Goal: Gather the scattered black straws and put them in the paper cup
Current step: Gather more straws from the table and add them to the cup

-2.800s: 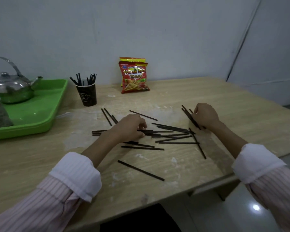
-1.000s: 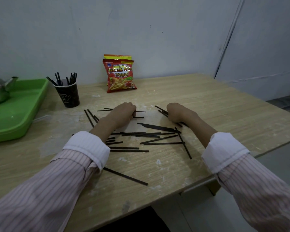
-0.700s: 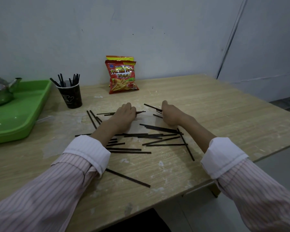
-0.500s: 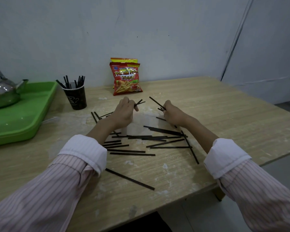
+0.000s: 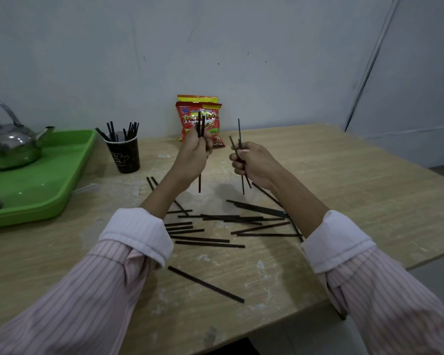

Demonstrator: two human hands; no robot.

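Note:
Both hands are raised above the wooden table, each gripping a small upright bundle of black straws. My left hand is shut on a few straws that stick out above and below the fist. My right hand is shut on other straws, also upright. Several more black straws lie scattered on the table below the hands, and one lies alone near the front. The black paper cup stands at the left rear with several straws in it.
A green tray holding a steel kettle sits at the far left. A red snack bag leans against the wall behind my hands. The table's front edge and right corner are close to my forearms.
Both hands have lifted off the table, each turning its picked-up straws from lying flat to upright. The straws left on the table have not shifted.

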